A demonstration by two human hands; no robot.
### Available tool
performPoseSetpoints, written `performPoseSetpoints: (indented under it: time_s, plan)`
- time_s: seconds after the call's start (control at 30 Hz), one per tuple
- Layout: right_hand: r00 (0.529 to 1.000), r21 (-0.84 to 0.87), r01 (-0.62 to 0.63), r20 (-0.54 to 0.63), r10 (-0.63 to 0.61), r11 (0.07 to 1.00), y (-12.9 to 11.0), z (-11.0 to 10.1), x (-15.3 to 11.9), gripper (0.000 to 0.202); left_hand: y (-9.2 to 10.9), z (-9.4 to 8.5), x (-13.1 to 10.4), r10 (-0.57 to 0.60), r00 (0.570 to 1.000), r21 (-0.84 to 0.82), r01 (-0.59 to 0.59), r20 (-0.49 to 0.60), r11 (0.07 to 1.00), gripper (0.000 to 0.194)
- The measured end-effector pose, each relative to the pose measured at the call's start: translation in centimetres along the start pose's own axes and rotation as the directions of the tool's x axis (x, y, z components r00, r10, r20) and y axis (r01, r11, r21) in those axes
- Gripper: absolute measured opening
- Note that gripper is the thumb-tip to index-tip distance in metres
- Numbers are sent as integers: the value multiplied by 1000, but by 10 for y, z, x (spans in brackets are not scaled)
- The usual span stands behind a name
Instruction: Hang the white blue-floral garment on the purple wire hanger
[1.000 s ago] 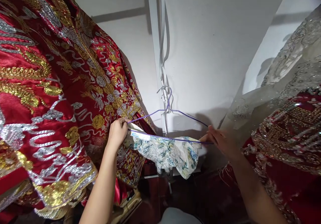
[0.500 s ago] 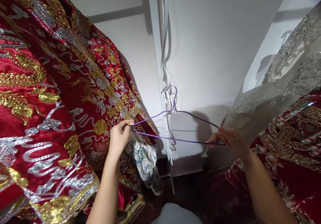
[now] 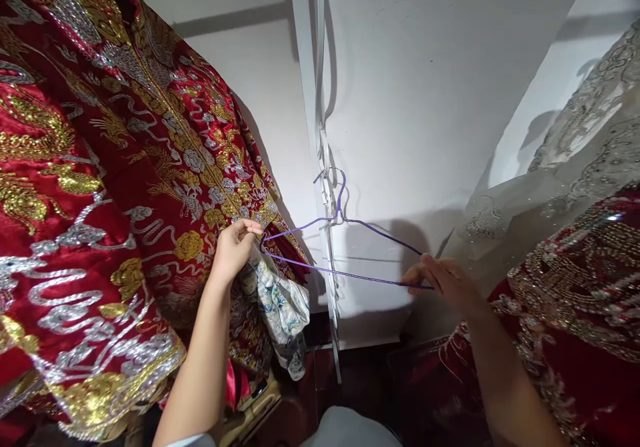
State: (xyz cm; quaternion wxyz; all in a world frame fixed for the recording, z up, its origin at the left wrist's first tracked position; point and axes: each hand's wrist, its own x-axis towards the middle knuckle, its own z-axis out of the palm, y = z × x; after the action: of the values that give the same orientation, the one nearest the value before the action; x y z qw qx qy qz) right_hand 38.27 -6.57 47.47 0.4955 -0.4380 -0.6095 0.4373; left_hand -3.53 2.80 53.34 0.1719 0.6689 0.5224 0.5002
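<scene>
A purple clothes hanger (image 3: 367,225) is stretched between my two hands, its hook up and away from me, near a white metal rack post. My left hand (image 3: 234,250) pinches around the hanger's left end, fingertips together. Just under that hand hangs a crumpled white cloth with a blue floral print (image 3: 277,300); whether the fingers also hold it or it hangs from the hanger, I cannot tell. My right hand (image 3: 445,283) is closed around the hanger's right corner, with the bottom bar passing under its fingers.
A red jacket with gold and silver embroidery (image 3: 170,160) fills the left side. The white rack post (image 3: 306,67) stands before a white wall (image 3: 400,100). At right hang a sheer beaded white garment (image 3: 590,127) and a red beaded garment (image 3: 575,287). The floor (image 3: 365,380) is dark.
The view has shifted slightly, so the rack and jacket sit a little further left. Both hands still hold the hanger, which has moved slightly left in the picture.
</scene>
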Motion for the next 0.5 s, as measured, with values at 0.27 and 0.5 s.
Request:
performPoseSetpoints:
  time_s: [0.27,0.5]
  plan:
    - [999,40,25,37,-26,999,7,-7,4,72,7,-7,7,72,996,37,-74,49,997,23]
    - [997,4,8,75,-9,1000,14,3,6,61,25,19,8,197,951,2,-203,238,979,22]
